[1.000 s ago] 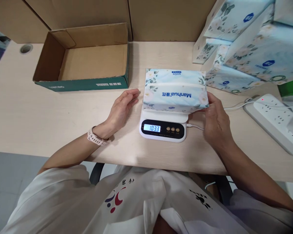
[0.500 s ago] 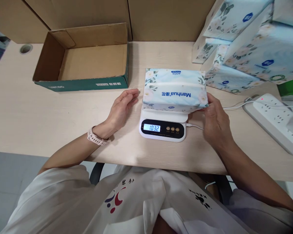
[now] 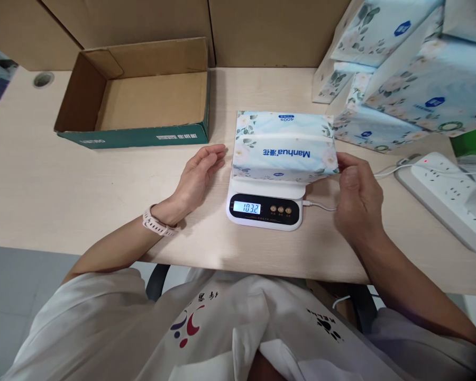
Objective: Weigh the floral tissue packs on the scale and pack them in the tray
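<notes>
Head view, only view on hand.

- Tissue pack (image 3: 284,147), soft-wrapped, floral print, "Manhua" label upside down to you. It lies flat on the platform of the kitchen scale (image 3: 266,209) and overhangs it on both sides. It sits roughly centred, likely so the whole load bears on the platform and not on the table (image 3: 83,190). The display (image 3: 251,207) reads 103.2.
- Your left hand (image 3: 196,177) rests on its edge on the table just beside the pack's left end. The fingers (image 3: 212,156) are straight and lying side by side, palm toward the pack, gripping nothing. A gap shows between them and the wrapper.
- Your right hand (image 3: 359,198) is at the pack's right end, loosely curled, fingers (image 3: 347,161) not closed on anything. I cannot tell whether the tips graze the wrapper or sit just off it.
- Both hands flank the pack without bearing on it, which probably leaves the reading undisturbed.

Surroundings:
- An open cardboard box (image 3: 143,138) sits far left with nothing visible inside.
- Stacked tissue packs (image 3: 404,79) crowd the far right.
- The power strip (image 3: 444,190) has a red lamp lit.
- A white cable (image 3: 319,206) runs from the scale's right side under your right hand, a snag risk there.
</notes>
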A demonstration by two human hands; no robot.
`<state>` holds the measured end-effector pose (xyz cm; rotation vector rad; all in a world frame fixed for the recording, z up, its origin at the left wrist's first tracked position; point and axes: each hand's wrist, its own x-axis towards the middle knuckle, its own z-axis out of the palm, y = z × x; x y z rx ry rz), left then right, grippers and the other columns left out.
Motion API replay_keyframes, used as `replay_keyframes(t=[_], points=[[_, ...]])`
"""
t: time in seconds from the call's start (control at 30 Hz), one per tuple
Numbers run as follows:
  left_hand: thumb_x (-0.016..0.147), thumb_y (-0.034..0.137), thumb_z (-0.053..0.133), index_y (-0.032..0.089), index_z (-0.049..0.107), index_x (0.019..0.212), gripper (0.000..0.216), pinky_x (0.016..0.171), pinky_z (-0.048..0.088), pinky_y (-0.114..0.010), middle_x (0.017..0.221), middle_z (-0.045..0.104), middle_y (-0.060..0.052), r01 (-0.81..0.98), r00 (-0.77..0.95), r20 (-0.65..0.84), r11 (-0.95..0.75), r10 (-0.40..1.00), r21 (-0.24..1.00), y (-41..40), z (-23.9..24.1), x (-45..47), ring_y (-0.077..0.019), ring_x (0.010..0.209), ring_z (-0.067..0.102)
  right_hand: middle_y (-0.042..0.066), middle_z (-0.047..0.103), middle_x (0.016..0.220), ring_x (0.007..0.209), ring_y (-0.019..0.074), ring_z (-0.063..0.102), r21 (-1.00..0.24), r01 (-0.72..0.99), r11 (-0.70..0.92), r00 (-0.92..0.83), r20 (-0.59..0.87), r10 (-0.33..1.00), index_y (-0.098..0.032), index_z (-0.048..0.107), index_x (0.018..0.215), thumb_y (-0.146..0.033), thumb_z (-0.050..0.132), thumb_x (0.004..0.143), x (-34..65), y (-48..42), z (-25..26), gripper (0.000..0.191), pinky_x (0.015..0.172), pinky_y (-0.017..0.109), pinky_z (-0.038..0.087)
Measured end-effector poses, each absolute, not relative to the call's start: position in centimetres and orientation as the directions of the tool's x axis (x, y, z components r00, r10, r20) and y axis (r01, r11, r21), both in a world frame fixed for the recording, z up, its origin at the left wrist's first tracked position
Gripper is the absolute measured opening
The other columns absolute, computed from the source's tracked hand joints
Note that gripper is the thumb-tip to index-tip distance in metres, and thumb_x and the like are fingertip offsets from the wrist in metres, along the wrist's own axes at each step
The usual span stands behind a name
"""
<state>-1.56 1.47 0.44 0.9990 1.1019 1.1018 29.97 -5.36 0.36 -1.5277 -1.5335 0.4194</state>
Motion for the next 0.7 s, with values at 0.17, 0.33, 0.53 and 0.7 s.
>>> replay_keyframes(t=[0.17, 0.33, 0.53, 0.7], points=[[0.098, 0.032, 0.071, 0.024, 0.078, 0.113, 0.018, 0.132, 0.047, -0.047, 0.136, 0.078, -0.006, -0.152, 0.094, -0.157, 0.170, 0.983, 0.974, 1.4, 0.4, -1.5, -0.0268, 0.144, 0.064, 0.009, 0.081, 0.131, 0.128, 0.0250, 0.075, -0.766, 0.573, 0.291, 0.169, 0.458, 0.873, -0.025, 0.077, 0.115, -0.050, 0.049, 0.112, 30.1, -5.1, -0.1, 0.038, 0.112, 0.048, 0.059], [0.099, 0.033, 0.070, 0.024, 0.077, 0.114, 0.019, 0.134, 0.045, -0.046, 0.135, 0.077, -0.007, -0.126, 0.104, -0.117, 0.129, 0.988, 0.984, 1.1, 0.1, -1.3, -0.0263, 0.141, 0.066, 0.010, 0.079, 0.136, 0.131, 0.0254, 0.074, -0.777, 0.540, 0.322, 0.162, 0.472, 0.867, -0.026, 0.076, 0.115, -0.045, 0.053, 0.111, 30.1, -5.1, -0.3, 0.030, 0.118, 0.050, 0.056], [0.106, 0.065, 0.054, 0.027, 0.073, 0.134, 0.051, 0.132, 0.047, -0.053, 0.160, 0.066, -0.008, -0.018, 0.128, 0.018, -0.016, 0.992, 1.000, 0.7, -0.4, -1.8, -0.0321, 0.154, 0.057, 0.008, 0.079, 0.136, 0.132, 0.0267, 0.074, -0.711, 0.615, 0.341, 0.118, 0.511, 0.852, -0.030, 0.074, 0.133, -0.044, 0.049, 0.111, 30.3, -5.4, -0.2, 0.036, 0.114, 0.053, 0.059], [0.109, 0.075, 0.041, 0.037, 0.053, 0.162, 0.066, 0.144, 0.026, -0.053, 0.179, 0.046, -0.001, 0.170, 0.219, 0.263, -0.302, 0.940, 0.938, 0.3, 0.0, -1.4, -0.0309, 0.172, 0.034, 0.010, 0.072, 0.150, 0.139, 0.0326, 0.069, -0.636, 0.694, 0.338, 0.029, 0.494, 0.869, -0.035, 0.054, 0.160, -0.053, 0.039, 0.112, 29.8, -5.6, -0.6, 0.054, 0.121, 0.067, 0.053]])
